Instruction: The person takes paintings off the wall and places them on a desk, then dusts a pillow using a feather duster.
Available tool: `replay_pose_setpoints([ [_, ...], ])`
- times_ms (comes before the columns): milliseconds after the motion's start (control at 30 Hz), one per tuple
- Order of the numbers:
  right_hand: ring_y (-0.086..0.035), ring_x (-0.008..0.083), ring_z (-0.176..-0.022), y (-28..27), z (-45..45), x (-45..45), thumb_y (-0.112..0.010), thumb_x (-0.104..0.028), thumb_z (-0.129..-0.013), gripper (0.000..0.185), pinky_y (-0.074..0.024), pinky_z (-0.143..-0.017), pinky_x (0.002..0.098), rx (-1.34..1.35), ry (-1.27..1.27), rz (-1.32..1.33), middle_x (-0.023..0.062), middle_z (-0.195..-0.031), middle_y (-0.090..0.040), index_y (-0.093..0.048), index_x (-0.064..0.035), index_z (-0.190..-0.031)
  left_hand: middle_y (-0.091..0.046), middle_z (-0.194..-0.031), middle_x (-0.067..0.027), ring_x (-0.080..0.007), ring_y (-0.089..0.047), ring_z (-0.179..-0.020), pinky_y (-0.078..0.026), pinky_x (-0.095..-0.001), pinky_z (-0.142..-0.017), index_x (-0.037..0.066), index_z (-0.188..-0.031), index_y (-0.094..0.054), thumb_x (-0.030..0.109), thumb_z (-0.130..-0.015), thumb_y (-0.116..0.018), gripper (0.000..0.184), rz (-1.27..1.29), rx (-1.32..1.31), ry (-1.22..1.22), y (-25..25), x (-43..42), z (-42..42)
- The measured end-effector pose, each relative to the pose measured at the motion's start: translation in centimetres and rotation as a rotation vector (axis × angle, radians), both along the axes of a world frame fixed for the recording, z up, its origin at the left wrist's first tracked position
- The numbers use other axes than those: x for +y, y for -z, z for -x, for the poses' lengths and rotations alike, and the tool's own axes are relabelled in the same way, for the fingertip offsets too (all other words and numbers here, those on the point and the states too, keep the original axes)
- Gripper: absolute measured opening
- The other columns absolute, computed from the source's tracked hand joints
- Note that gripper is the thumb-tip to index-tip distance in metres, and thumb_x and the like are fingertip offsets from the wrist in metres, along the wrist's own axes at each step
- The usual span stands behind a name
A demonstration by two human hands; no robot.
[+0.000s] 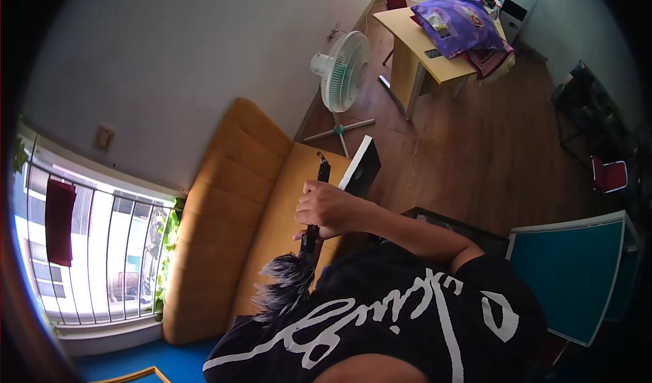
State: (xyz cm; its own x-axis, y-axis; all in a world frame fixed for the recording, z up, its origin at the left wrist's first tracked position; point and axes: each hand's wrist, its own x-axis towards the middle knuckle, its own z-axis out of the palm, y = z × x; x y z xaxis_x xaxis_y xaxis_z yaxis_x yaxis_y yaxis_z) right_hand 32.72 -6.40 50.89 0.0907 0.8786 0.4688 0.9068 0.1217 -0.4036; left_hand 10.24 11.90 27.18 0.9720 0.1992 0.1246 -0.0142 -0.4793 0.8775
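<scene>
My right hand [331, 208] is closed around the black handle of a duster [288, 282]. The handle's hooked end points up and away from me, and its fluffy grey-and-black head hangs close to my black shirt. Just beyond the hand is a flat black panel with a white edge [358, 167]; whether anything supports or holds it is hidden. My left hand does not show.
A mustard sofa [221, 213] lies along the wall beside a barred window [102, 247]. Ahead stand a white fan [346, 72] and a wooden desk [395, 26] bearing a purple pillow [456, 26]. A teal panel [567, 271] is at right.
</scene>
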Motion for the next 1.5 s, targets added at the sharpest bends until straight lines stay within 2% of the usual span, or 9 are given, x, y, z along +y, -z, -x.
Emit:
replay_pose_setpoints([
  [167,-0.046,0.0326,-0.122,2.4,-5.5,-10.1,-0.072,-0.018,-0.08,0.043,-0.0331,-0.105,0.0401,0.163,0.621,-0.238,0.0152,-0.131,-0.047,-0.055,-0.0057,-0.117,-0.068,-0.088,-0.0199,-0.0318,-0.067,-0.082,-0.051,-0.0399,-0.073,-0.002,-0.101,-0.063,0.028,-0.084,-0.07,0.035,0.055,0.092,0.15,0.1,-15.6,-24.3],
  [467,-0.053,0.0338,-0.11,22.3,-12.6,-34.0,-0.067,-0.026,-0.084,0.035,-0.0421,-0.093,0.0425,0.364,1.931,-0.274,0.0176,-0.112,-0.054,-0.057,-0.0034,-0.108,-0.067,-0.091,-0.0195,-0.0342,-0.066,-0.087,-0.051,-0.0398,-0.076,0.001,-0.101,-0.063,0.025,-0.085,-0.069,0.03,0.071,0.091,0.469,-6.1,-22.8,-38.1],
  [533,-0.058,0.029,-0.099,29.6,-12.9,-38.6,-0.063,-0.033,-0.088,0.033,-0.0466,-0.085,0.0405,0.952,2.011,-0.408,0.0138,-0.101,-0.058,-0.058,-0.004,-0.102,-0.067,-0.09,-0.0193,-0.0336,-0.066,-0.085,-0.051,-0.0389,-0.074,0.001,-0.101,-0.062,0.024,-0.085,-0.069,0.029,-0.009,0.01,0.515,-7.2,-24.4,-41.3],
  [667,-0.06,0.027,-0.091,33.7,-13.3,-39.7,-0.054,-0.043,-0.091,0.04,-0.0492,-0.077,0.0415,1.727,1.815,-0.655,0.0111,-0.095,-0.06,-0.057,-0.005,-0.101,-0.064,-0.091,-0.0176,-0.0366,-0.062,-0.087,-0.05,-0.0422,-0.075,0.003,-0.102,-0.06,0.024,-0.086,-0.067,0.027,-0.157,-0.098,0.647,-9.6,-28.2,-48.5],
  [733,-0.056,0.0356,-0.107,36.1,-14.6,-38.7,-0.042,-0.049,-0.096,0.055,-0.046,-0.092,0.0481,2.101,1.509,-1.06,0.0209,-0.115,-0.056,-0.053,0.0004,-0.117,-0.063,-0.091,-0.0153,-0.0352,-0.061,-0.086,-0.048,-0.0444,-0.073,0.004,-0.103,-0.059,0.026,-0.087,-0.065,0.027,-0.225,-0.204,0.734,-10.1,-29.8,-52.3],
  [1033,-0.049,0.0413,-0.118,34.5,-24.6,-37.5,-0.032,-0.06,-0.095,0.074,-0.0426,-0.097,0.0528,2.116,1.544,-1.29,0.0263,-0.132,-0.046,-0.041,0.0041,-0.132,-0.064,-0.094,-0.0171,-0.0361,-0.063,-0.086,-0.05,-0.0425,-0.072,0.001,-0.104,-0.058,0.025,-0.089,-0.063,0.029,-0.109,-0.331,0.927,-12.9,-36.3,-66.3],
  [1333,-0.04,0.0448,-0.127,32.4,-27.0,-45.4,-0.031,-0.067,-0.093,0.084,-0.0379,-0.104,0.0528,1.899,1.603,-1.928,0.027,-0.142,-0.036,-0.029,0.0009,-0.142,-0.065,-0.091,-0.0211,-0.0381,-0.064,-0.082,-0.051,-0.0413,-0.069,0.001,-0.107,-0.058,0.024,-0.089,-0.064,0.029,0.131,-0.167,1.033,-13.5,-49.0,-73.3],
  [1400,-0.036,0.0486,-0.129,37.2,-27.9,-51.0,-0.034,-0.069,-0.09,0.087,-0.0346,-0.106,0.0558,1.798,1.039,-2.147,0.0263,-0.147,-0.029,-0.023,-0.0021,-0.145,-0.064,-0.09,-0.0215,-0.0381,-0.064,-0.081,-0.051,-0.0406,-0.068,0.001,-0.106,-0.059,0.023,-0.089,-0.064,0.029,0.166,-0.105,1.053,-13.5,-54.6,-75.8],
  [1500,-0.031,0.0492,-0.132,36.4,-31.9,-57.3,-0.03,-0.058,-0.096,0.065,-0.0286,-0.108,0.0611,1.871,0.995,-2.302,0.0241,-0.149,-0.026,-0.036,-0.0078,-0.137,-0.064,-0.087,-0.022,-0.0378,-0.064,-0.079,-0.05,-0.0397,-0.066,0.0,-0.105,-0.059,0.022,-0.089,-0.065,0.028,0.202,-0.097,1.077,-13.1,-61.7,-78.7],
])
